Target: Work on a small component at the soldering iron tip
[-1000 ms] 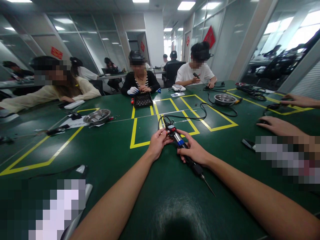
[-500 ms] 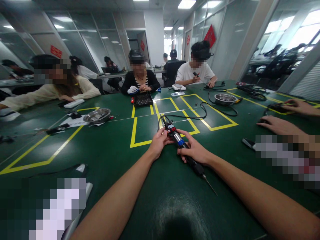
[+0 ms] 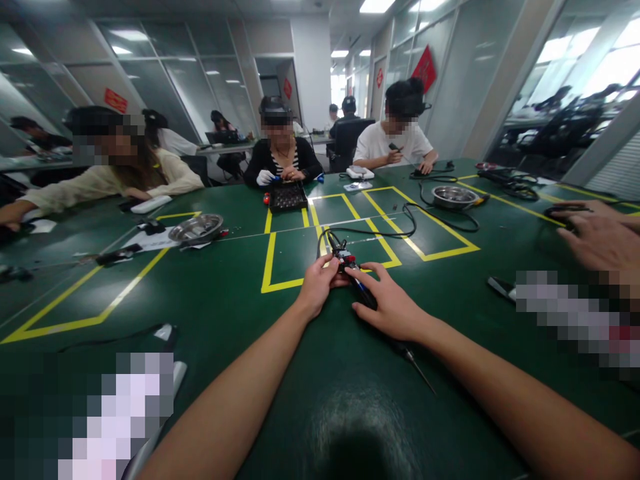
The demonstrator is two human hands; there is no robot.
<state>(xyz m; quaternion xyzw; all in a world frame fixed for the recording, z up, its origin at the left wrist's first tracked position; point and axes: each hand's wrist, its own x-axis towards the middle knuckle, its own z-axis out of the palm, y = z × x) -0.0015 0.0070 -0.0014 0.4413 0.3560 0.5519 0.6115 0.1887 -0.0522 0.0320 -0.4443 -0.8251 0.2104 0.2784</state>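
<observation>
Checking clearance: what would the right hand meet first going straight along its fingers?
Beyond the tool under the right hand, probably the left hand, at the tool's far end; depth is unclear.

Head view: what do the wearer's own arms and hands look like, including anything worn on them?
The left forearm and right forearm are bare, tapering toward the wrists, with no sleeves, cables or markings visible. The left hand and right hand are ungloved; no watch, bracelet or ring shows.
</observation>
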